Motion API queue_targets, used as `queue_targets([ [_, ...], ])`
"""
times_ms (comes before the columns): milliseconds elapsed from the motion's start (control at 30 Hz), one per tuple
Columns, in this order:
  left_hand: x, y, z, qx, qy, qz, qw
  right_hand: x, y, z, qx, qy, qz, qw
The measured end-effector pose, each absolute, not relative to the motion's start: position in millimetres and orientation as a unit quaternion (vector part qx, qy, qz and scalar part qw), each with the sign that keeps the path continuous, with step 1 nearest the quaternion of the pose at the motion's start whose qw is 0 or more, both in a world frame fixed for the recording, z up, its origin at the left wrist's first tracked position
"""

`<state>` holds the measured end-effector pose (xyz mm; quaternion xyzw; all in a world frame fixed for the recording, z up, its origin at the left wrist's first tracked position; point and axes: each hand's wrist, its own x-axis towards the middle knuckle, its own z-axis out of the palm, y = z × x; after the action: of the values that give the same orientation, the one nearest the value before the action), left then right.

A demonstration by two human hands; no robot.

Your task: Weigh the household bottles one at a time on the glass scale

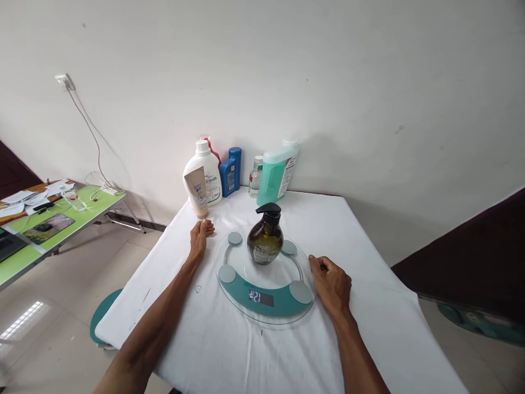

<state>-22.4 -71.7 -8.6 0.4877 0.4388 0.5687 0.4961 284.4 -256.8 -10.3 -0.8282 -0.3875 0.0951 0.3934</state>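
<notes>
A dark green pump bottle (266,241) with a black pump head stands upright on a round glass bathroom scale (262,303). The scale's small display (261,297) is lit, with figures on it. To the left of the scale, my left hand (202,239) rests on the cloth, fingers loosely apart. Just beyond it a beige squeeze tube (197,191) stands on its cap; whether my fingertips touch it I cannot tell. At the scale's right rim lies my right hand (331,282), its fingers curled in and nothing visible in them.
At the back of the white-covered table (377,306) stand a white jug (213,178), a blue bottle (230,175), a small clear bottle (255,178) and green liquid bottles (273,178), close to the wall. Off to the left is a green desk (94,205) with papers and a mouse.
</notes>
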Motion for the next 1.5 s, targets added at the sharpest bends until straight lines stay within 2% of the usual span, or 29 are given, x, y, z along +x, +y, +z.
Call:
queue_targets([
  [133,-13.9,-74.7,-16.1,0.500,0.424,0.548,0.520,283.7,-256.6,-10.8,-0.828,-0.389,0.091,0.393],
  [367,-6.6,-79.9,-14.7,0.551,0.423,0.516,0.502,282.5,-258.5,-7.9,-0.833,-0.385,0.103,0.383],
  [1500,-5.6,-83.5,-11.4,0.596,0.443,0.493,0.454,281.5,-258.6,-8.3,-0.824,-0.390,0.086,0.403],
])
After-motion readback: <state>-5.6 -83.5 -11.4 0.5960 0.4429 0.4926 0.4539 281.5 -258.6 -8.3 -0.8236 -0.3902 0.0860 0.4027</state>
